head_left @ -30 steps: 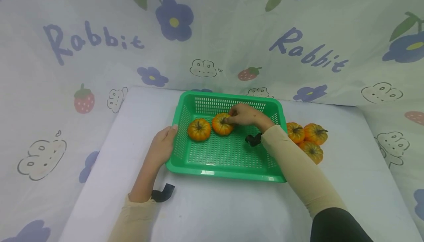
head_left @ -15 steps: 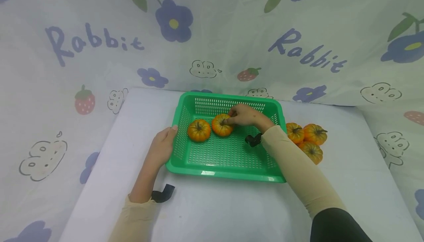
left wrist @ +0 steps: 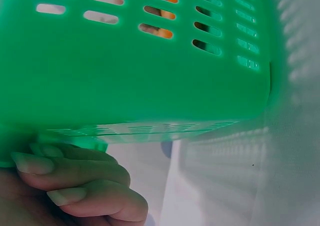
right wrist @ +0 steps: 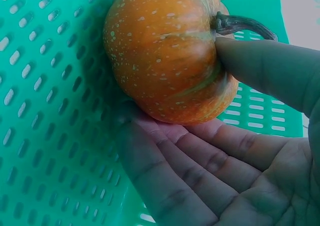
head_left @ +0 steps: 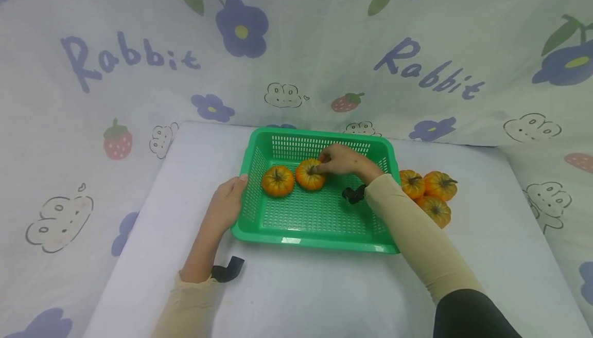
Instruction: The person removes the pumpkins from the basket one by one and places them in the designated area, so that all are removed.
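Note:
My right hand [head_left: 340,160] reaches into a green plastic basket [head_left: 315,245] and grips a small orange pumpkin [head_left: 309,176]. In the right wrist view, the thumb presses beside the dark stem of that pumpkin [right wrist: 170,55], while the fingers [right wrist: 200,168] lie along its side. A second pumpkin [head_left: 278,181] sits just left of it on the basket floor. At the basket's left rim, my left hand [head_left: 227,204] holds on, thumb on top. Its fingers [left wrist: 90,178] curl beneath the rim in the left wrist view.
Outside the basket to the right, three more pumpkins [head_left: 433,194] lie clustered on the white table [head_left: 296,297], partly behind my right forearm. A printed cloth [head_left: 296,45] hangs behind the table. Black straps [head_left: 228,270] stick out at both wrists.

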A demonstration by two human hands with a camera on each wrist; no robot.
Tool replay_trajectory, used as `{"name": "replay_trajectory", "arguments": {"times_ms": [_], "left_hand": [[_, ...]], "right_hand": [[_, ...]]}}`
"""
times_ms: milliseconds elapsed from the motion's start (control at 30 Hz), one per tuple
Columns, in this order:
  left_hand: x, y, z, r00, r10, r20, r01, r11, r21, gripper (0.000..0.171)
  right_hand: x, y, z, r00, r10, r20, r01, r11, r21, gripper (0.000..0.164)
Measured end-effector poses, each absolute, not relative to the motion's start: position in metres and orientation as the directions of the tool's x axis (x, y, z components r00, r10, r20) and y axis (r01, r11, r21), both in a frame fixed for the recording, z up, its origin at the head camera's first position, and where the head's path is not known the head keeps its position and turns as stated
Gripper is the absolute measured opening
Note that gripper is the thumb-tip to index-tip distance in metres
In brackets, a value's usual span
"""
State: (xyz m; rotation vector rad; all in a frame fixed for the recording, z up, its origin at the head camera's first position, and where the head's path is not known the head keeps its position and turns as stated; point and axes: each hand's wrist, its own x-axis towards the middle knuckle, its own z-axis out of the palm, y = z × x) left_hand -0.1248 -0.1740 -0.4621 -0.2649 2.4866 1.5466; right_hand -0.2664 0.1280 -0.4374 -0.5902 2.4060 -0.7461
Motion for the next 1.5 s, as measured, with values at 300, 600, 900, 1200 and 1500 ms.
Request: {"name": "replay_trajectory", "arguments": {"times_ms": [300, 600, 900, 1200, 1500], "left_hand": [[-0.1255, -0.1740, -0.4617, -0.964, -0.042, -0.261, -0.254, 0.418, 0.872, 0.067], [-0.1270, -0.1737, -0.4616, -0.963, -0.046, -0.265, -0.258, 0.429, 0.865, 0.068], [-0.1253, -0.1741, -0.4640, -0.964, -0.042, -0.264, -0.257, 0.413, 0.873, 0.068], [-0.1231, -0.1735, -0.4622, -0.965, -0.048, -0.258, -0.252, 0.436, 0.864, 0.068], [-0.1232, -0.1730, -0.4626, -0.965, -0.056, -0.257, -0.256, 0.433, 0.865, 0.068]], "right_hand": [[-0.2675, 0.1280, -0.4368, -0.750, -0.550, -0.368, -0.249, 0.750, -0.612, 0.043], [-0.2672, 0.1280, -0.4365, -0.752, -0.545, -0.372, -0.249, 0.757, -0.604, 0.040], [-0.2662, 0.1281, -0.4385, -0.746, -0.560, -0.360, -0.262, 0.745, -0.614, 0.038], [-0.2652, 0.1275, -0.4387, -0.748, -0.561, -0.354, -0.274, 0.747, -0.606, 0.035], [-0.2659, 0.1278, -0.4395, -0.747, -0.566, -0.350, -0.283, 0.746, -0.603, 0.036]]}}
